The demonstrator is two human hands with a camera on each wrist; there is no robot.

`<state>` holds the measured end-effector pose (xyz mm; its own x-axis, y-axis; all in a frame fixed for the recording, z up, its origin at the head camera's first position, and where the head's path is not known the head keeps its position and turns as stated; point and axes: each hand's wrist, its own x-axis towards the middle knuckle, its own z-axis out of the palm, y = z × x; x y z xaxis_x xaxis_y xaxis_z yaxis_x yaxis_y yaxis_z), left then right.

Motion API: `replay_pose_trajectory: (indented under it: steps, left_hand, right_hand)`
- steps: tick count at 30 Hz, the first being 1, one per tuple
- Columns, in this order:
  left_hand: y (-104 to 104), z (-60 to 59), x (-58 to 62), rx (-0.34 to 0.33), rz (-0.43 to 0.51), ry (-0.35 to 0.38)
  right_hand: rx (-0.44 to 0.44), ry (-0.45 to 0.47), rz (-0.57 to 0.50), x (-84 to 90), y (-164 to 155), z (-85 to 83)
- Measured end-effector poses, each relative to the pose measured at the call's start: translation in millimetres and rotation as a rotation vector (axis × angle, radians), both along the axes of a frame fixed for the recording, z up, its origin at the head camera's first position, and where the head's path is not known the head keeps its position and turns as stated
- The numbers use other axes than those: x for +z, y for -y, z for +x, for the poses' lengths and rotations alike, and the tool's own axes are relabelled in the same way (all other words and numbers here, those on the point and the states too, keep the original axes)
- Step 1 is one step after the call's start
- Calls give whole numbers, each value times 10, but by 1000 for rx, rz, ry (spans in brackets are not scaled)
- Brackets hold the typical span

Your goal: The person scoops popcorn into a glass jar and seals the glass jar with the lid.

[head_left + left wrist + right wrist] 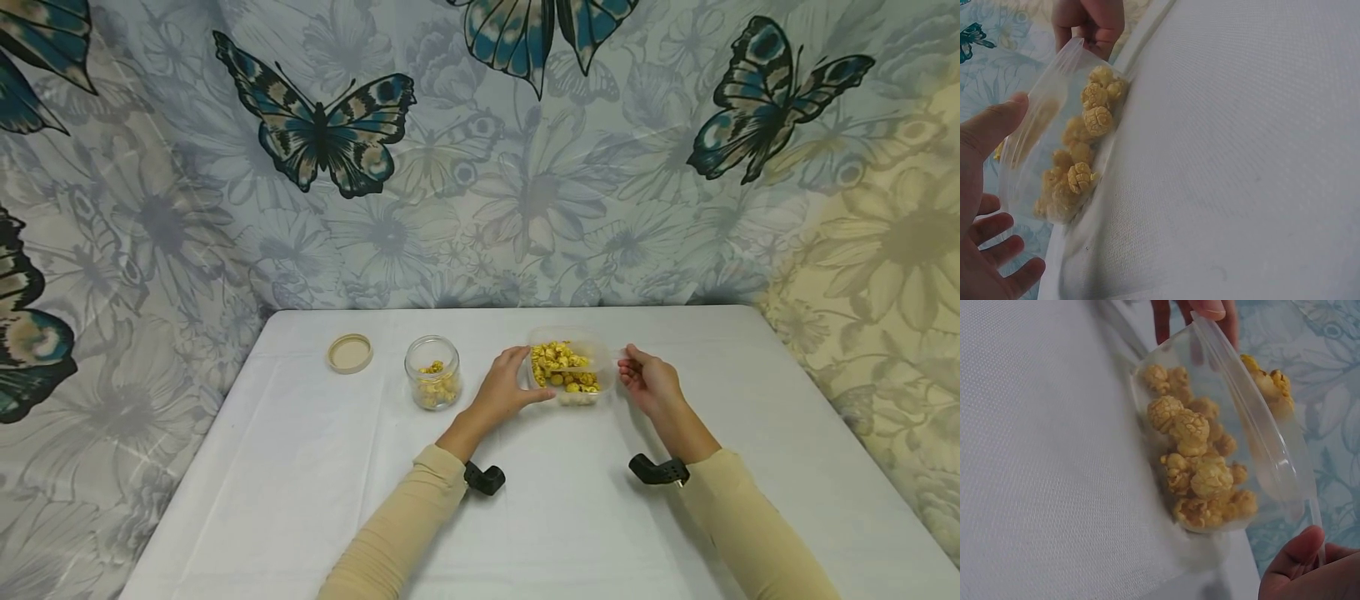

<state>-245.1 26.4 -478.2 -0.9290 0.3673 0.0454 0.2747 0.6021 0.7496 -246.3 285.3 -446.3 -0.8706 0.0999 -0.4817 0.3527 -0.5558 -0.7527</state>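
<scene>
Hands flank a clear plastic container (570,372) of caramel popcorn (561,367) at frame centre: left hand (507,390) fingers curl round its side, right hand (649,382) pinches the rim. Light, thin-walled, likely flexes; best gripped at both sides.

A white cloth is spread over the bench (315,492). Yellow popcorn (561,367) is seen in a clear container (592,346) and in a clear glass jar (432,372). A tan lid (349,352) and beige sleeves (405,533) are shown against a pale blue floral backdrop (525,192) printed with teal-and-black butterflies.
</scene>
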Motion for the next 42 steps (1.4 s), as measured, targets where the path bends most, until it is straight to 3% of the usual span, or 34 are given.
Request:
replay_pose_trajectory:
  steps: [4,11,21,42]
  left_hand:
    - [-7,4,2,6,-4,4]
    - [-6,1,-9,4,8,10]
    - [4,-9,-26,0,2,17]
    - [56,-7,52,-11,-34,7]
  right_hand:
    - [12,-32,-19,-11,-5,14]
    - [6,18,-3,48,1,1]
    - [12,16,-8,65,-2,3]
    - [4,-48,2,155,20,19]
